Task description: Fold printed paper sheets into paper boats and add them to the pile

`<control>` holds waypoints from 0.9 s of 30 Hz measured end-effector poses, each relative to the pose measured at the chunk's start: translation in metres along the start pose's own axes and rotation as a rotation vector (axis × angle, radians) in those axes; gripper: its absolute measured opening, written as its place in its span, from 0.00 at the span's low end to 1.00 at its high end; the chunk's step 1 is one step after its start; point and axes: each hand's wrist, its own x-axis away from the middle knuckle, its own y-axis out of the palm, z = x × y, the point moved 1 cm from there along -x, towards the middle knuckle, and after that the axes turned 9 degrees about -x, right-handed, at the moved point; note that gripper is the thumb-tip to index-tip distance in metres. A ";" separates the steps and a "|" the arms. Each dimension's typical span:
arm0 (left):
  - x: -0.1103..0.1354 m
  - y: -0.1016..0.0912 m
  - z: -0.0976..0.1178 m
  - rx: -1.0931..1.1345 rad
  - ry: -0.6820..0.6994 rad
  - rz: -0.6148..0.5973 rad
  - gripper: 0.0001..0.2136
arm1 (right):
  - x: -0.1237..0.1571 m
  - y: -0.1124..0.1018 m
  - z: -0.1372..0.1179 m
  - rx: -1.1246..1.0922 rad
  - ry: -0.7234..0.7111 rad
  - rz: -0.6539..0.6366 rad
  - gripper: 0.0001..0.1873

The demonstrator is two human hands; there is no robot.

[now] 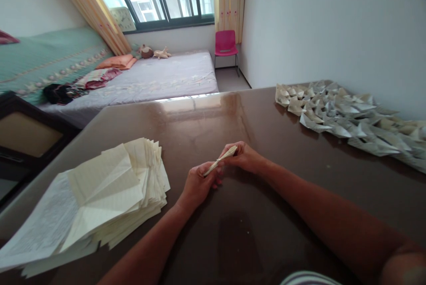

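Over the middle of the glossy brown table (pixel 239 232), my left hand (pixel 198 184) and my right hand (pixel 242 156) both pinch one narrow folded strip of cream paper (pixel 222 159). The strip slants between them, left hand on its lower end, right hand on its upper end. Both hands have their fingers closed on it, just above the tabletop. A stack of cream paper sheets (pixel 96 201), the top one creased with fold lines, lies on the table to the left of my left hand.
Several finished folded paper pieces (pixel 346 116) lie in a heap along the white wall at the table's right. Beyond the table are a bed (pixel 159 76), a pink chair (pixel 226 45) and a window. A dark frame (pixel 23 134) stands at the left.
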 end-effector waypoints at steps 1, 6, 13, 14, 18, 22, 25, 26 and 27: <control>0.000 0.000 0.000 0.023 -0.003 -0.014 0.18 | -0.001 -0.003 0.000 0.010 0.010 -0.007 0.19; -0.002 -0.007 -0.002 0.046 -0.009 -0.022 0.18 | -0.003 -0.019 0.000 0.082 0.037 -0.018 0.20; -0.005 -0.013 -0.006 -0.275 0.085 -0.009 0.14 | 0.001 -0.040 -0.014 0.316 0.052 -0.233 0.23; -0.005 -0.013 -0.006 -0.362 0.143 0.006 0.13 | 0.002 -0.042 -0.019 0.334 0.055 -0.282 0.28; -0.004 -0.013 -0.006 -0.563 0.293 0.041 0.14 | 0.005 -0.038 -0.036 0.473 -0.125 -0.280 0.22; -0.004 -0.014 -0.007 -0.582 0.315 0.012 0.16 | 0.004 -0.020 -0.037 0.766 -0.345 -0.234 0.07; -0.004 -0.014 -0.007 -0.591 0.335 -0.028 0.17 | 0.005 -0.013 -0.032 0.962 -0.340 -0.193 0.07; -0.003 -0.014 -0.006 -0.594 0.341 -0.046 0.17 | 0.005 -0.012 -0.031 1.027 -0.326 -0.185 0.07; -0.003 -0.015 -0.005 -0.598 0.345 -0.063 0.17 | 0.007 -0.011 -0.032 1.087 -0.313 -0.185 0.07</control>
